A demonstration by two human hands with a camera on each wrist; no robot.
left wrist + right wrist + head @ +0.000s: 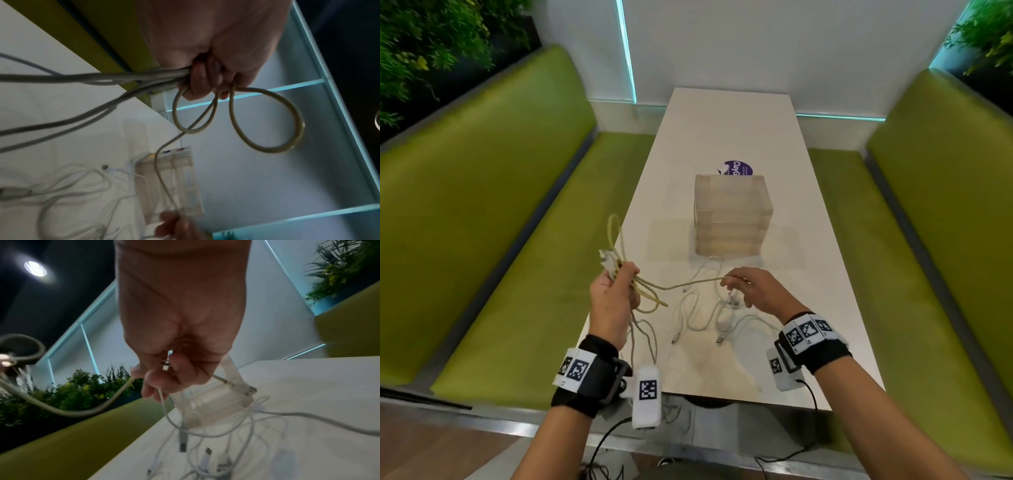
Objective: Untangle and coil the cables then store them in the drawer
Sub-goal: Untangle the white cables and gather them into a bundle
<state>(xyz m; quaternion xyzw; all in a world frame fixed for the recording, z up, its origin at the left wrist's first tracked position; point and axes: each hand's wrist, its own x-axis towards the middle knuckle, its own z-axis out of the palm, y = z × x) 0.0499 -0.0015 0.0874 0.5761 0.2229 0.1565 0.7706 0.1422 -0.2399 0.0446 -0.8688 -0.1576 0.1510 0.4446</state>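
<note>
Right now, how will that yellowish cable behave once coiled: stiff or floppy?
Probably springy: the yellowish cable holds open, rounded loops below the left hand. Likely light, since it sags only gently toward the right hand. It may uncoil if released.

I stand at the end of a long white counter (pixel 732 130) that runs away from me to a pale white wall (pixel 774 41) crossed by glowing turquoise light strips (pixel 627 54); green padded benches (pixel 482 192) flank it on both sides; leafy green plants (pixel 424 44) rise behind them; a round ceiling lamp (pixel 35 268) shines overhead.
</note>
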